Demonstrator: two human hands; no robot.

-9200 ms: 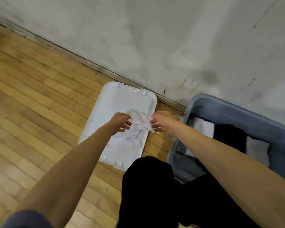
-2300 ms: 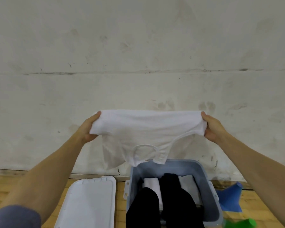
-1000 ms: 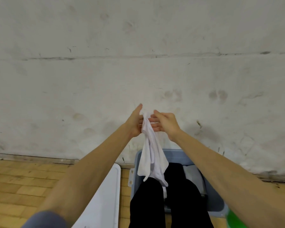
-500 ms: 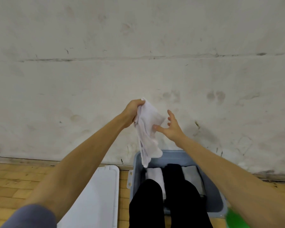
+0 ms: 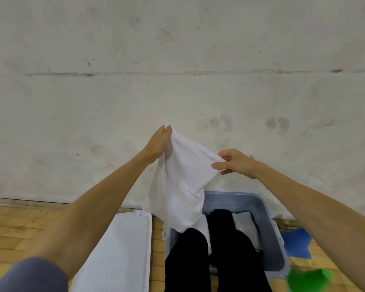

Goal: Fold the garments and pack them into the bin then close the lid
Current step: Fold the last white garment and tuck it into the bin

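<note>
A white garment [image 5: 180, 182] hangs in the air above the bin, folded roughly in half. My left hand [image 5: 158, 144] pinches its top corner, held highest. Off to the right and a little lower, my right hand [image 5: 234, 163] pinches the other corner. The grey-blue bin [image 5: 270, 220] stands open on the floor by the wall, with white, black and grey folded garments [image 5: 243, 220] inside. Its white lid [image 5: 122, 249] lies flat on the floor to the left of the bin.
A scuffed white wall [image 5: 177, 81] rises close behind the bin. My black trouser legs [image 5: 198, 262] overlap the bin's near side. A blue cloth [image 5: 297, 243] and a green object [image 5: 308, 279] lie on the wooden floor [image 5: 15, 228] at the right.
My hands brought the spread garment together, then my right hand let go, took the lower corner and pulled it out to the right. My left hand stays high.
</note>
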